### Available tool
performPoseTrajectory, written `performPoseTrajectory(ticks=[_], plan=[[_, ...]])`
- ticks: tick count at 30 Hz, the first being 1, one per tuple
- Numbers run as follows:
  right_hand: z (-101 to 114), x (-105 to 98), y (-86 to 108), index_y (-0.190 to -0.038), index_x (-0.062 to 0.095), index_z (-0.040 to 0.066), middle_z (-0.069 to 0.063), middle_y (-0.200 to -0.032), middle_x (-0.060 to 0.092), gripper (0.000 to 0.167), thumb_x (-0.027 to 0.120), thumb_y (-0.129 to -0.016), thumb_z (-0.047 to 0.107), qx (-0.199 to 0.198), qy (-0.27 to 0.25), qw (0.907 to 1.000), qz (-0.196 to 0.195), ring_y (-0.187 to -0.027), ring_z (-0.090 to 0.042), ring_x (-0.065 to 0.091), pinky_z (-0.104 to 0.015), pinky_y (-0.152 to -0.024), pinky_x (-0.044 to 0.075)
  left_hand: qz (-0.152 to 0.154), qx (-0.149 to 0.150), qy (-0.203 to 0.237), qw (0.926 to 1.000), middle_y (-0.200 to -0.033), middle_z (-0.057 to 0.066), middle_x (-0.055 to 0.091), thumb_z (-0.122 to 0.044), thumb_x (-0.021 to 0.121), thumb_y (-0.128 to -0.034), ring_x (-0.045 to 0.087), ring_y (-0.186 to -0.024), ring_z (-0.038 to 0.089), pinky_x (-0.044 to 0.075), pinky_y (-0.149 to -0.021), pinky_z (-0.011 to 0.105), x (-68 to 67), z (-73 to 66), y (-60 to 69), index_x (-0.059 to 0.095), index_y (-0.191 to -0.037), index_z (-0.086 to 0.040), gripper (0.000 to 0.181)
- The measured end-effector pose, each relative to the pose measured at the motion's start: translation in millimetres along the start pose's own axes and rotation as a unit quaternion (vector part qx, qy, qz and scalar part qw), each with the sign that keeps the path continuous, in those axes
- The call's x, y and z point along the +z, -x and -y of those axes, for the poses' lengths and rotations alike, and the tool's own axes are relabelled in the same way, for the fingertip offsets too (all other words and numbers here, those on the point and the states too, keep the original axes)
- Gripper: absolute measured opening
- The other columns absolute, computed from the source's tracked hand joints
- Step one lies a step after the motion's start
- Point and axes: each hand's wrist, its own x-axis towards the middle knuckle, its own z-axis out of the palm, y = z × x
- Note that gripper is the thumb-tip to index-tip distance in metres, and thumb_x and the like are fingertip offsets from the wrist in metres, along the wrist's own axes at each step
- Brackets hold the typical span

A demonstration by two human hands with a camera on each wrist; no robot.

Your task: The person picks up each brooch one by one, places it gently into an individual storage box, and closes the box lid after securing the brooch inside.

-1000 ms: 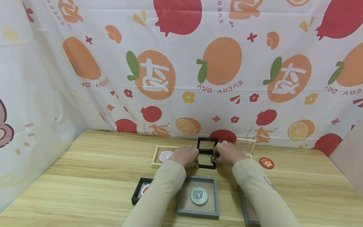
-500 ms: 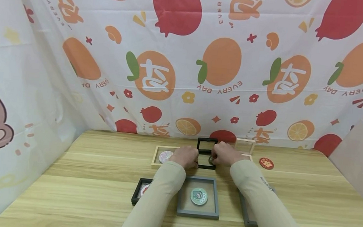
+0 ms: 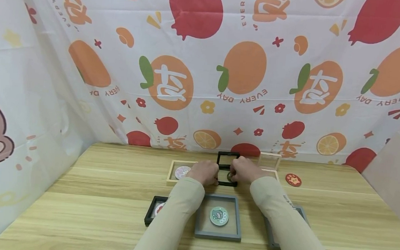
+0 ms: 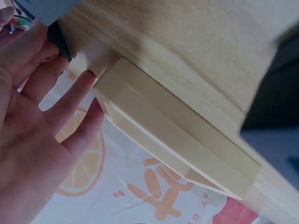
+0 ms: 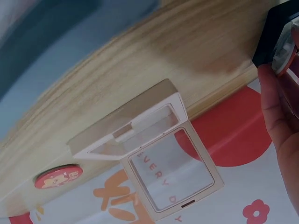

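My right hand (image 3: 247, 170) pinches a round badge (image 3: 230, 177) over the lower part of an opened black display frame (image 3: 227, 184). The frame's other half stands raised behind. In the right wrist view the badge (image 5: 284, 60) shows an orange-red edge beside the black frame (image 5: 267, 39); its face is mostly hidden. My left hand (image 3: 204, 172) holds the left side of the black frame, its thumb low by the front corner. Seen from the left wrist, the outer fingers of the left hand (image 4: 42, 102) spread toward a pale yellow frame (image 4: 173, 135).
The pale yellow frame (image 3: 169, 174) holds a pinkish badge. A cream frame (image 3: 270, 159) stands opened, near a red badge (image 3: 293, 180). In front lie a grey frame (image 3: 217, 236) with a green badge, a small black frame (image 3: 149, 215), and another grey frame (image 3: 303, 214) partly under the right sleeve.
My right hand has shifted a little left, carrying the badge farther in over the black frame. The left hand stays where it was.
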Motion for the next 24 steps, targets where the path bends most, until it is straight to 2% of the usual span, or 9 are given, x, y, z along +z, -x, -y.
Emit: performPoseTrajectory(ticks=[6,15,24], plan=[[3,5,-2.3,-0.079,0.075,0.002,-0.003,-0.074,0.068,0.009,0.081,-0.086,0.005,-0.003,0.003,0.9999,-0.01,-0.067,-0.012,0.062,-0.029,-0.067,0.055,-0.001,-0.002,0.003,1.0,-0.077,0.0,0.068,-0.022,0.085,-0.0838,0.061,-0.069,0.013,0.057,-0.067,0.036,0.4,0.4,1.1,0.074,-0.079,-0.01,0.017],[7,8,-5.5,-0.075,0.073,0.004,-0.001,-0.069,0.065,0.012,0.081,-0.084,0.004,0.0,-0.01,0.9997,-0.022,-0.064,-0.013,0.058,-0.031,-0.065,0.053,0.001,-0.001,0.007,1.0,-0.076,0.0,0.066,-0.021,0.084,-0.0852,0.058,-0.066,0.012,0.057,-0.066,0.035,-1.3,1.0,2.3,0.074,-0.08,-0.01,0.016],[11,10,-7.4,-0.077,0.075,0.005,0.0,-0.07,0.067,0.012,0.082,-0.086,0.009,0.02,-0.03,0.9992,-0.013,-0.065,-0.011,0.059,-0.029,-0.064,0.053,-0.011,0.008,0.008,0.9999,-0.077,0.001,0.068,-0.02,0.085,-0.0848,0.063,-0.07,0.015,0.057,-0.066,0.036,-2.2,-0.2,5.0,0.074,-0.082,-0.009,0.016]])
